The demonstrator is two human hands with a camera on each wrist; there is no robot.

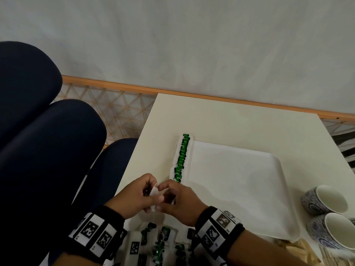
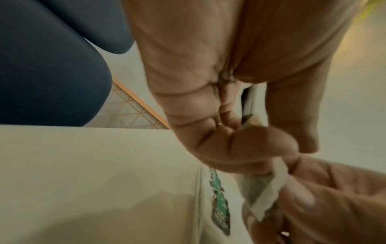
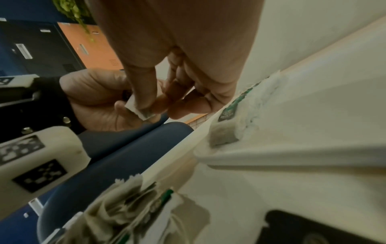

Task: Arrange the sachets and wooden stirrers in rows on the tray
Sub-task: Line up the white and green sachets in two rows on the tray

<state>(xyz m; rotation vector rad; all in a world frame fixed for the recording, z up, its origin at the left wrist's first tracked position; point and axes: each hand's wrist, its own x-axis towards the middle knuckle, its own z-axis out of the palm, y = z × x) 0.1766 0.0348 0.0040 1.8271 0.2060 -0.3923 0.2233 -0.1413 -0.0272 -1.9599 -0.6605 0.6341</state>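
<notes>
white tray [image 1: 249, 198], green-tagged white sachets [image 1: 181, 158], blue-patterned white cups [image 1: 324, 200], cream table [image 1: 230, 121]

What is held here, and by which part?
Both hands hold one white sachet: the left hand and the right hand pinch it by its edges, just short of the row.

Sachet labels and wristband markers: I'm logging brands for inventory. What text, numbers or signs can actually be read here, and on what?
Nothing legible.
Row of sachets on the tray: green-and-black tags, print too blurred to read.
Loose sachets near the table's front edge: tags too small.
Sachet held by left hand and right hand: no print visible.
Wristbands: black-and-white square markers only, no words.
</notes>
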